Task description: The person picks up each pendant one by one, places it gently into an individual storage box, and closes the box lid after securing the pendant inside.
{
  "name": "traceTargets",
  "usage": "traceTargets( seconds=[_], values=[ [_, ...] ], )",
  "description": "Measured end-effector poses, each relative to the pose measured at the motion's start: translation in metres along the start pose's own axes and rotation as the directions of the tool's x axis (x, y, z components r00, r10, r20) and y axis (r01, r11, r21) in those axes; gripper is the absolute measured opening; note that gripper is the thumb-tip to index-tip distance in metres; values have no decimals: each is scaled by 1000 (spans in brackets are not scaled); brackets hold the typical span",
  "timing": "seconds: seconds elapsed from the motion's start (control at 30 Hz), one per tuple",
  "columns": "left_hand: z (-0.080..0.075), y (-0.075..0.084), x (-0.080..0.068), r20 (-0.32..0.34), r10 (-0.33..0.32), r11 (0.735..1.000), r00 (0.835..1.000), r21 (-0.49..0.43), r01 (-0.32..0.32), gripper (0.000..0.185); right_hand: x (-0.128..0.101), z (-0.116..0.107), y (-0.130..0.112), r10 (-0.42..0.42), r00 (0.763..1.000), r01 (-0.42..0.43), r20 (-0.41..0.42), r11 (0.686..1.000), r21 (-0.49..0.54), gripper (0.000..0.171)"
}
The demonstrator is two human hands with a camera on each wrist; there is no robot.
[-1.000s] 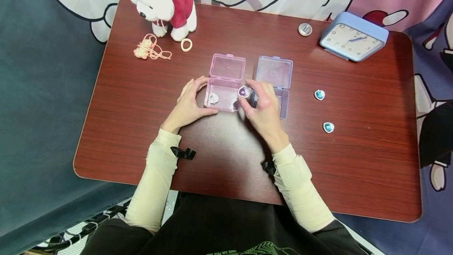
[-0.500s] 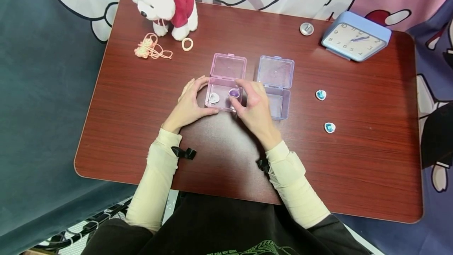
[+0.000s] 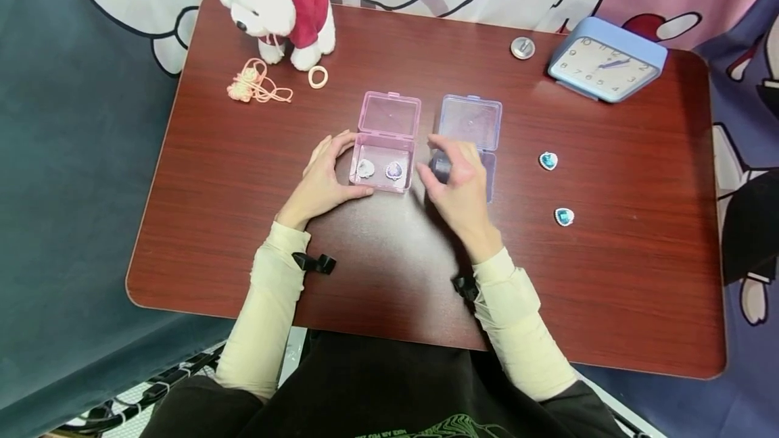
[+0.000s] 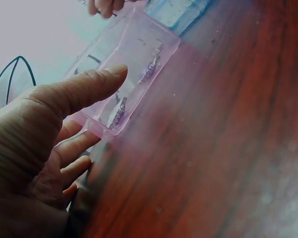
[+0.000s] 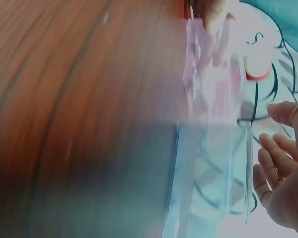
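Observation:
My left hand (image 3: 322,184) holds the left end of a small clear pink plastic box (image 3: 389,117), its lid tipped back. In the left wrist view, the thumb (image 4: 92,87) lies across the box's near side, with fingers at the end. Inside sit a whitish gem piece (image 3: 365,169) on the left and a pale purple gem (image 3: 393,170) on the right. My right hand (image 3: 459,184) hovers over a clear blue-violet box (image 3: 471,122), also lid-up, hiding part of it. Its thumb and fingers are spread apart, with nothing between them.
Two blue heart-shaped gems (image 3: 548,161) lie to the right on the brown table (image 3: 633,276). A blue clock (image 3: 605,66) and round silver piece (image 3: 523,48) stand at the back right. Back left are a plush dog (image 3: 307,12), peach cord (image 3: 246,86) and a ring (image 3: 318,77).
My right hand brought the purple gem left over the pink box and let it go inside. It has since drawn back right, over the blue-violet box. The left hand has stayed in place.

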State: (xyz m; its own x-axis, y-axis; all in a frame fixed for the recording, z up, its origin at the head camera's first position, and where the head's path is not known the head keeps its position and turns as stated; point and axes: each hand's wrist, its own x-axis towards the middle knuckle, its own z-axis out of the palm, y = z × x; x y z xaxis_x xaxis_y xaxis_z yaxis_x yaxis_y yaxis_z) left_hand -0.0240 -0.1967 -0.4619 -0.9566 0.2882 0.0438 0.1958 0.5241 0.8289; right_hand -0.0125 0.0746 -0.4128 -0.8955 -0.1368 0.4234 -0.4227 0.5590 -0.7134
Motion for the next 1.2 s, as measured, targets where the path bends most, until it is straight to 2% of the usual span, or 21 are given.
traceTargets(
  seconds=[0.17, 0.27, 0.33, 0.43, 0.57, 0.67, 0.77, 0.87, 0.97, 1.07, 1.2],
  values=[
    [2, 4, -4, 10, -46, 999, 999, -5, 46, 106, -10, -30, 17, 74, 992, -79, -100, 996, -37, 37],
    [2, 11, -11, 4, -86, 996, 996, -28, 86, 116, -21, -54, 32, 132, 977, -144, -167, 988, -63, 34],
    [3, 20, -16, -23, -85, 996, 996, -36, 84, 119, -30, -72, 43, 174, 964, -194, -201, 978, -82, 34],
    [8, 44, -21, -90, -27, 999, 996, -23, 25, 116, -47, -99, 59, 246, 938, -282, -245, 952, -120, 34],
    [26, 85, -17, -157, 128, 990, 979, -39, -135, 106, -70, -127, 75, 333, 896, -390, -293, 907, -161, 37],
    [51, 110, -11, -156, 208, 969, 966, -102, -225, 104, -85, -140, 85, 376, 878, -438, -296, 880, -182, 45],
    [79, 124, -6, -127, 217, 962, 968, -139, -234, 109, -95, -145, 94, 422, 864, -478, -274, 859, -184, 58],
    [105, 126, -3, -101, 172, 975, 980, -126, -184, 118, -104, -146, 101, 464, 850, -511, -249, 842, -175, 72],
    [122, 121, 0, -105, 138, 983, 985, -107, -149, 124, -113, -146, 108, 471, 851, -513, -234, 840, -174, 79],
    [130, 115, 5, -113, 108, 988, 988, -102, -120, 126, -120, -146, 114, 460, 855, -504, -241, 846, -175, 79],
    [134, 111, 12, -100, 66, 990, 993, -120, -78, 128, -125, -145, 119, 457, 851, -506, -259, 846, -170, 77]
  ],
)
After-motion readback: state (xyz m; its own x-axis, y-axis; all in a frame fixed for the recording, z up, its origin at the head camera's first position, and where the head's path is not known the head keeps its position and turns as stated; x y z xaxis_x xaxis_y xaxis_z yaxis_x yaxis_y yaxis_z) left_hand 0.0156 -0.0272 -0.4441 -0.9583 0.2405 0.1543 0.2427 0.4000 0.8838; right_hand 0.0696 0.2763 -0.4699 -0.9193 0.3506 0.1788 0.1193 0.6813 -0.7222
